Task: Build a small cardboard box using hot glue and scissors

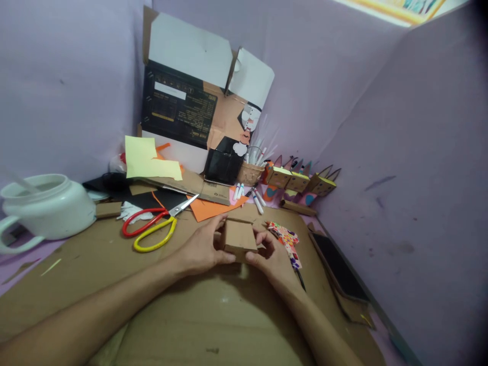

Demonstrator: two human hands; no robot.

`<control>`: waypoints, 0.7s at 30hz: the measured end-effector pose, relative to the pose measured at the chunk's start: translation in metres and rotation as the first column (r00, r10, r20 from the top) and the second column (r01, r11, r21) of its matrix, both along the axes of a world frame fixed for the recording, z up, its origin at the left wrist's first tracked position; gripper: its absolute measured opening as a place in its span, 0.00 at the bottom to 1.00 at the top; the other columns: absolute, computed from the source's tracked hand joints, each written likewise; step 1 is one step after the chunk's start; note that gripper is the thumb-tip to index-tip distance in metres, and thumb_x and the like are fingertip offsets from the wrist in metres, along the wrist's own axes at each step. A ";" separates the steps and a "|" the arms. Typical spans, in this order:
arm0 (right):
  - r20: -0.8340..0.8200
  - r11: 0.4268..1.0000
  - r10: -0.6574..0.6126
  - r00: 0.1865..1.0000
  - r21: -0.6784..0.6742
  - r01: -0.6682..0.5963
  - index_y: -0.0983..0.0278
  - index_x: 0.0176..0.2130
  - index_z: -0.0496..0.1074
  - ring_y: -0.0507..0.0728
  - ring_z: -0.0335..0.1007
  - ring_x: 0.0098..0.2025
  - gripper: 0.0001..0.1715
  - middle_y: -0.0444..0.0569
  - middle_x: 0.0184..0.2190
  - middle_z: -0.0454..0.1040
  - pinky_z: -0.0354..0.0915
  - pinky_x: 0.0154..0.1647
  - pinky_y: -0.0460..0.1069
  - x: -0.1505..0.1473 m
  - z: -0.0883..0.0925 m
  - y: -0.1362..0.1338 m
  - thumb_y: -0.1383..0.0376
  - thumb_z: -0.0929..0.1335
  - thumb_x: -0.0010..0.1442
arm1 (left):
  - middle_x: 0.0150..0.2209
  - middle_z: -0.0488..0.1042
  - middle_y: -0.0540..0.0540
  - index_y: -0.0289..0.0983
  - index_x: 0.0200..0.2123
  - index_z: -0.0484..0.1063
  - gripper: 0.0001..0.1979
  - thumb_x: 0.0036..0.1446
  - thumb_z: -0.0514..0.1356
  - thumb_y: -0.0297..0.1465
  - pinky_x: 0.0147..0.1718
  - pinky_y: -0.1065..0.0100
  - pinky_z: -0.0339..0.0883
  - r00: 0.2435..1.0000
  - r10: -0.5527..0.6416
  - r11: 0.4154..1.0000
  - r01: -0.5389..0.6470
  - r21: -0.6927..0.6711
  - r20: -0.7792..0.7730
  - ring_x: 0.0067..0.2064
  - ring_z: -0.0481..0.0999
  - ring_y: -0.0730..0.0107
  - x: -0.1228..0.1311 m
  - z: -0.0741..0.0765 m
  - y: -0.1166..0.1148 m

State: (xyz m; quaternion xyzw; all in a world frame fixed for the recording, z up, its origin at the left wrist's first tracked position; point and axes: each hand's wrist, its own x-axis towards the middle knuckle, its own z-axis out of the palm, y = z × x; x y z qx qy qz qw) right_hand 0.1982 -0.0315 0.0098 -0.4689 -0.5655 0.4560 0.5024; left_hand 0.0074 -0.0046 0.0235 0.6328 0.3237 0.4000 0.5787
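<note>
A small brown cardboard box [240,235] is held between my two hands, just above the cardboard-covered table [183,315]. My left hand [204,248] grips its left side, with the thumb along the lower front edge. On the right side, my right hand [269,253] has its thumb at the front corner and bent fingers against the side. The box's underside is hidden. Left of my left hand lie scissors [158,223] with one red and one yellow handle, blades apart. A glue gun with a floral pattern [287,239] lies just beyond my right hand.
A white pot [57,206] with a handle stands at the left. Behind are an unfolded printed carton [179,107], yellow paper [143,160], orange paper [206,206], markers [257,201] and decorated cardboard pieces [293,180]. A dark flat object [339,267] lies along the right wall.
</note>
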 end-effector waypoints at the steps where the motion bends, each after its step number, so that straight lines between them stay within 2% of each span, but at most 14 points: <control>1: 0.027 1.000 0.009 1.000 0.004 -0.009 0.60 0.27 0.60 0.64 0.69 0.49 0.25 0.51 0.54 0.68 0.67 0.38 0.52 0.001 0.000 0.000 0.57 0.77 0.37 | 0.56 0.65 0.37 0.39 0.57 0.55 0.42 0.38 0.68 0.24 0.47 0.54 0.67 0.999 0.007 0.999 -0.006 0.041 -0.034 0.51 0.71 0.53 0.000 -0.001 -0.001; 5: 0.049 0.999 0.050 0.998 0.019 -0.051 0.60 0.27 0.60 0.65 0.66 0.53 0.27 0.54 0.55 0.65 0.67 0.41 0.52 0.004 -0.002 0.003 0.60 0.79 0.33 | 0.54 0.67 0.37 0.39 0.60 0.51 0.46 0.37 0.67 0.22 0.50 0.51 0.64 0.973 0.085 0.969 -0.030 0.245 -0.216 0.53 0.69 0.51 -0.004 -0.006 -0.001; 10: 0.104 0.995 0.058 0.993 0.075 -0.066 0.61 0.26 0.61 0.66 0.61 0.58 0.26 0.57 0.57 0.62 0.64 0.47 0.55 0.006 -0.004 0.002 0.61 0.79 0.34 | 0.54 0.65 0.36 0.37 0.59 0.52 0.40 0.42 0.64 0.23 0.51 0.50 0.63 0.925 0.185 0.905 -0.029 0.425 -0.331 0.54 0.67 0.49 -0.007 -0.015 -0.001; 13: 0.230 0.981 0.059 0.971 0.168 -0.100 0.61 0.28 0.63 0.66 0.55 0.61 0.24 0.57 0.59 0.59 0.60 0.53 0.57 0.009 0.000 -0.001 0.60 0.78 0.37 | 0.55 0.64 0.36 0.38 0.59 0.50 0.40 0.44 0.63 0.24 0.53 0.51 0.62 0.910 0.249 0.817 -0.015 0.576 -0.330 0.54 0.67 0.50 -0.010 -0.016 -0.001; 16: 0.333 0.956 0.006 0.943 0.276 -0.103 0.60 0.30 0.65 0.66 0.58 0.59 0.22 0.56 0.59 0.59 0.59 0.54 0.57 0.020 0.010 -0.003 0.55 0.76 0.40 | 0.55 0.63 0.35 0.38 0.61 0.46 0.39 0.46 0.58 0.20 0.53 0.50 0.62 0.884 0.339 0.677 0.009 0.736 -0.323 0.55 0.65 0.50 -0.015 -0.013 0.002; 18: 0.378 0.947 -0.173 0.910 0.319 0.048 0.60 0.30 0.65 0.65 0.65 0.54 0.20 0.56 0.54 0.67 0.62 0.49 0.57 0.034 0.019 -0.002 0.51 0.72 0.45 | 0.56 0.61 0.35 0.38 0.62 0.44 0.41 0.45 0.55 0.17 0.54 0.48 0.60 0.862 0.413 0.547 0.023 0.837 -0.294 0.57 0.62 0.49 -0.021 -0.010 0.005; 19: 0.419 0.939 -0.294 0.859 0.295 0.178 0.60 0.29 0.65 0.65 0.69 0.49 0.18 0.56 0.48 0.71 0.64 0.44 0.56 0.042 0.023 -0.001 0.50 0.70 0.48 | 0.56 0.60 0.35 0.38 0.62 0.42 0.42 0.45 0.55 0.17 0.54 0.47 0.59 0.852 0.446 0.483 0.027 0.875 -0.273 0.58 0.61 0.49 -0.024 -0.009 0.007; 20: 0.472 0.904 -0.426 0.772 0.259 0.340 0.60 0.30 0.65 0.64 0.72 0.42 0.19 0.55 0.42 0.74 0.65 0.38 0.55 0.051 0.026 0.001 0.48 0.68 0.49 | 0.57 0.59 0.35 0.38 0.63 0.41 0.43 0.44 0.54 0.16 0.55 0.46 0.58 0.843 0.475 0.424 0.030 0.905 -0.251 0.59 0.59 0.48 -0.026 -0.008 0.009; 21: 0.578 0.862 -0.488 0.654 0.199 0.467 0.60 0.30 0.66 0.64 0.73 0.36 0.21 0.54 0.35 0.75 0.64 0.34 0.54 0.060 0.027 0.002 0.46 0.68 0.48 | 0.58 0.58 0.35 0.38 0.63 0.39 0.44 0.44 0.54 0.15 0.56 0.45 0.57 0.835 0.501 0.372 0.030 0.928 -0.228 0.60 0.58 0.49 -0.029 -0.007 0.011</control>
